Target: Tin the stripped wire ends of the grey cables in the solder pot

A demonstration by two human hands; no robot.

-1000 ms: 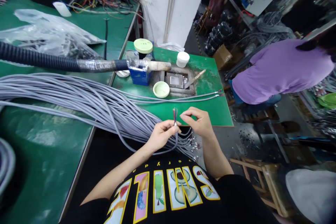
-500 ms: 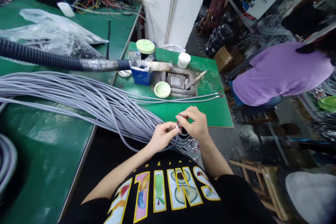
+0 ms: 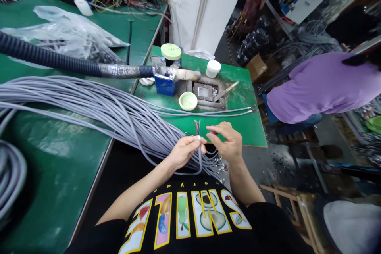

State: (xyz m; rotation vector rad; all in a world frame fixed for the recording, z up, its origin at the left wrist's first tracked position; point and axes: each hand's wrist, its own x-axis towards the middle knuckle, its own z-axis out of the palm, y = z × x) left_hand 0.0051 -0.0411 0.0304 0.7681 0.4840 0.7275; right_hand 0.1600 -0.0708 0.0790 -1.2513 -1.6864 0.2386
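My left hand (image 3: 183, 151) pinches the end of one grey cable (image 3: 199, 158) and holds it upright. Thin coloured wires (image 3: 197, 127) stick up from its stripped tip. My right hand (image 3: 226, 143) sits just to the right of that tip, thumb and forefinger brought close together with nothing in them. A thick bundle of grey cables (image 3: 89, 105) runs from the left across the green bench and drops off its edge below my hands, stripped ends hanging by my lap.
On the small green table (image 3: 253, 127) stand a solder pot (image 3: 205, 92), a green dish (image 3: 188, 101), a white jar (image 3: 213, 68), a blue box (image 3: 165, 84) and two laid-out cables (image 3: 208, 112). A black corrugated hose (image 3: 53, 60) crosses the left bench. A person in purple (image 3: 321, 85) bends at right.
Half a second ago both hands were closed together over the cable tip. The right hand has since drawn off to the right, and the coloured wires stand exposed above the left fingers again.
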